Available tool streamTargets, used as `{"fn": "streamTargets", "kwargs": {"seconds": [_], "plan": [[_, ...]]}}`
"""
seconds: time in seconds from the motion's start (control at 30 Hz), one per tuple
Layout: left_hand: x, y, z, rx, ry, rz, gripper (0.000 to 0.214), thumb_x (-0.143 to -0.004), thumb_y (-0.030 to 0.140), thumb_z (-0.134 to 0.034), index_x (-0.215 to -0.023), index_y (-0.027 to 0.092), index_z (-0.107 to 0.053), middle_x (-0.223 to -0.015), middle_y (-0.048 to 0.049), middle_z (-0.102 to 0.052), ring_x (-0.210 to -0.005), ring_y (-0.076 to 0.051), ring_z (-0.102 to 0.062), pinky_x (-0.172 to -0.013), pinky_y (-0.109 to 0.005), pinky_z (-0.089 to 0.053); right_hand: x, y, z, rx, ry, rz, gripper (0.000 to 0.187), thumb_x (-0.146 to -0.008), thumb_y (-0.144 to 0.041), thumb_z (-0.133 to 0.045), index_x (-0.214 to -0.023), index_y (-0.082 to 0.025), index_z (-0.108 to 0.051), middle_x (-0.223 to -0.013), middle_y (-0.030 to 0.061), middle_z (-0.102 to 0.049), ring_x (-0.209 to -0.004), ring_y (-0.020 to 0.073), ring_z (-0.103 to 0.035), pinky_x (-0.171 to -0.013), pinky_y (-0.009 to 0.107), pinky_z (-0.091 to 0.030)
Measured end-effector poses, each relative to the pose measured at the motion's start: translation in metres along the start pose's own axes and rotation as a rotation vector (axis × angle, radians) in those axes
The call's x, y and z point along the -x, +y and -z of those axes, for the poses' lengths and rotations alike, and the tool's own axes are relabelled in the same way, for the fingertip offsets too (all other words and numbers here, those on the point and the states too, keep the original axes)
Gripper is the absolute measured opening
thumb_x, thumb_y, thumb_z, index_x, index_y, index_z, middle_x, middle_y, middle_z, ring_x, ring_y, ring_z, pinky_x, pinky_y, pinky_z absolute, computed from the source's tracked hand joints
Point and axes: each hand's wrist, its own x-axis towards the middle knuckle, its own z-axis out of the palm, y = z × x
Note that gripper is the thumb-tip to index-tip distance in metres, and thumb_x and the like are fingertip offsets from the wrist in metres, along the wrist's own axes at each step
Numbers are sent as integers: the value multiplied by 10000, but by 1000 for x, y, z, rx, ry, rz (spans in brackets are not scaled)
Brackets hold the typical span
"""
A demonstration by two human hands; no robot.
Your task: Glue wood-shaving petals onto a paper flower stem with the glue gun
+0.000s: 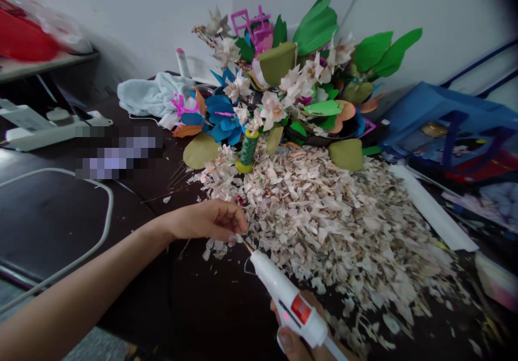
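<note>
Right hand (297, 345) grips a white glue gun (283, 291), nozzle just beside the left hand (206, 220), whose grip is narrow, fingertips (237, 226) pinching a pale flake (239, 238) at the edge of the flake pile (324, 231) on the dark worktop (133, 296), paper flowers (271, 110) beyond.

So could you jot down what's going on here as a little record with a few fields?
Left hand: pinching a pale flake
Right hand: gripping a white hot glue gun
Surface: dark table
Pile: pale flakes, spread across the table
Beyond the pile: paper flowers with green and blue leaves, spool of green thread
Nearby: pale blue towel, white power strip, blue bag
</note>
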Motion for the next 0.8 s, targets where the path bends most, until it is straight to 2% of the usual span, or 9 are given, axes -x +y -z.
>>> {"fn": "streamTargets", "kwargs": {"seconds": [0.1, 0.2, 0.27, 0.43, 0.5, 0.67, 0.8], "plan": [[-1, 0, 0, 13, -13, 13, 211, -767, 197, -726, -957, 153, -647, -811, -8, -611, -723, -77, -554, -634, -164, -444, -7, 9, 4, 22, 15, 4, 219, -864, -238, -640, -657, -292, -685, -547, -24, -605, -470, 121, -612, -423, 133, -523], [-1, 1, -1, 21, -17, 20, 204, -771, 186, -721, -959, 155, -648, -801, -2, -610, -720, -73, -553, -633, -159, -437, -6, 8, 0, 7, 9, 19, 109, -867, -332, -631, -801, -289, -706, -621, -16, -635, -532, 136, -638, -485, 160, -556], [0, 1, -1, 27, -14, 24, 204, -772, 184, -723, -959, 153, -647, -801, -1, -609, -719, -71, -554, -639, -159, -437, -3, 5, -4, -25, 1, 28, 133, -873, -374, -611, -870, -280, -705, -656, -3, -648, -586, 157, -657, -523, 186, -578], [2, 3, 2, 29, 1, 15, 216, -774, 188, -724, -970, 149, -641, -832, -11, -613, -741, -74, -553, -662, -164, -441, 0, -4, 0, -62, -39, 5, 84, -861, -305, -634, -811, -299, -701, -604, -8, -623, -577, 153, -650, -482, 153, -549], [2, 3, 4, 30, 1, 10, 220, -776, 187, -721, -976, 147, -639, -840, -13, -612, -750, -74, -551, -670, -163, -442, -3, -7, 5, -71, -67, -17, 39, -838, -293, -665, -843, -305, -703, -618, -12, -625, -589, 151, -653, -485, 149, -543], [1, 2, 4, 21, 5, 14, 231, -769, 202, -732, -972, 144, -639, -832, -12, -612, -745, -77, -552, -661, -163, -443, -10, -12, 11, -90, -114, -39, 198, -893, -354, -595, -1038, -235, -659, -705, 0, -655, -555, 123, -618, -506, 200, -549], [1, 2, 1, 3, -15, 15, 218, -773, 203, -728, -964, 145, -640, -821, -13, -618, -736, -81, -557, -646, -168, -448, -12, -12, 10, -99, -129, -56, 199, -874, -373, -594, -1007, -252, -679, -680, 15, -646, -506, 132, -586, -464, 198, -533]]}}
